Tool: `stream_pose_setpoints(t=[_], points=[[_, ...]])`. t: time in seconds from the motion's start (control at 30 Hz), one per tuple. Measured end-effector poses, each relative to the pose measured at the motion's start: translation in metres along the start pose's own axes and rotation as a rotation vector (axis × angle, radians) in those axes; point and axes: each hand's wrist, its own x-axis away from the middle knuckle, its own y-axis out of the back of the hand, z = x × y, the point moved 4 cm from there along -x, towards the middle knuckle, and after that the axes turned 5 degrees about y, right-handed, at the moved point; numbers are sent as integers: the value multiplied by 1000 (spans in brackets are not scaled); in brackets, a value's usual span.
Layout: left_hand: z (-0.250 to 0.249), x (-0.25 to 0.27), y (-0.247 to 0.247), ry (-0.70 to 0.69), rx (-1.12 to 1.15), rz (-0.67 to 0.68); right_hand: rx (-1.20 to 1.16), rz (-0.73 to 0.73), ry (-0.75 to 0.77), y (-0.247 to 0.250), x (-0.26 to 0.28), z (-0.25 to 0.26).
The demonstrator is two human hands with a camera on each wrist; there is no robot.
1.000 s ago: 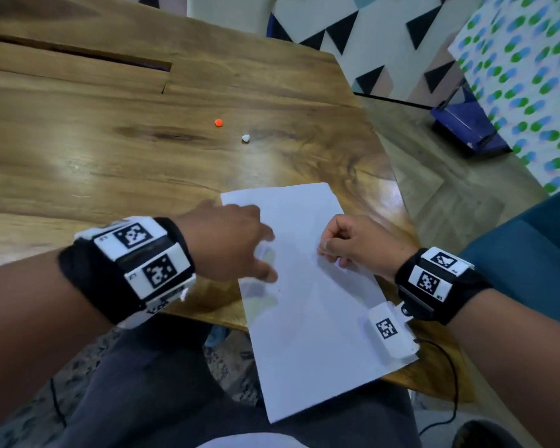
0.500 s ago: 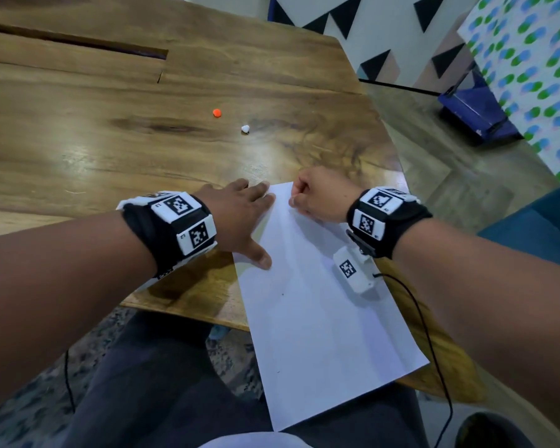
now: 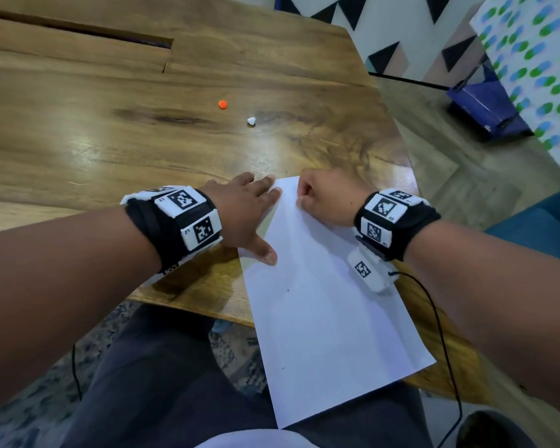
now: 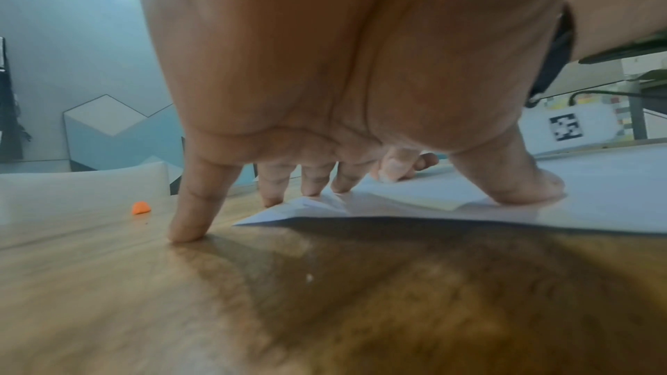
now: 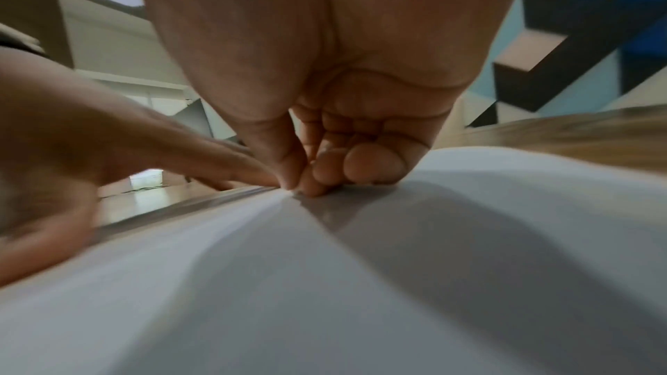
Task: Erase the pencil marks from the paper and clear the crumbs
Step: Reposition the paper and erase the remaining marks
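Note:
A white sheet of paper [image 3: 320, 302] lies slanted on the wooden table [image 3: 110, 140], its near end hanging over the edge above my lap. Two tiny dark specks [image 3: 287, 290] sit on it. My left hand [image 3: 249, 215] presses flat with spread fingers on the sheet's far left corner; the little finger rests on bare wood [image 4: 184, 227]. My right hand [image 3: 320, 198] is curled into a fist at the far edge. Its thumb and fingertips [image 5: 303, 184] pinch together against the paper on a small pale eraser [image 4: 386, 178], which is almost hidden. The paper [image 5: 325, 281] buckles into a ridge there.
An orange bit [image 3: 222, 104] and a white bit [image 3: 251, 121] lie on the wood beyond the hands. A long slot [image 3: 78, 29] cuts the table's far left. A black cable [image 3: 440, 334] hangs from my right wrist. A blue box [image 3: 485, 105] stands on the floor at the right.
Both hands have slid from the middle of the sheet up to its far edge. The left hand has flattened onto the far left corner. The right fist has stayed curled.

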Motion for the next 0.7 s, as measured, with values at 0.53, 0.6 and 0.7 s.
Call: stream_pose_setpoints(t=[0.53, 0.6, 0.7], points=[[-1, -1, 3, -5, -15, 9, 27, -51, -101, 6, -5, -19], [-1, -3, 4, -8, -27, 7, -14, -80, -159, 13, -3, -35], [-4, -4, 7, -9, -42, 5, -38, -96, -192, 12, 5, -50]])
